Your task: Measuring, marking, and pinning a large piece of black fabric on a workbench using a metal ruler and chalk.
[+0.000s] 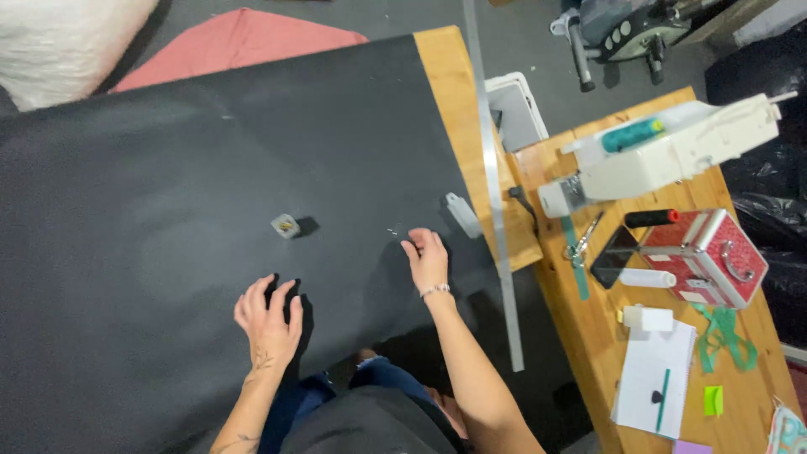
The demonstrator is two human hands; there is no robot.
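Hands [269, 319] flat on matte black fabric [168, 185]

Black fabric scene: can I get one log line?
left hand: flat on black fabric | right hand: fingertips by pins | small pin box: apart

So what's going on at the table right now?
A person leans over a large sheet of black fabric spread on a wooden table. The left hand presses flat on the fabric; the right hand touches it beside what looks like a pin, too small to be sure. A small pin box sits just beyond. A long metal ruler and a white sewing machine lie to the right.
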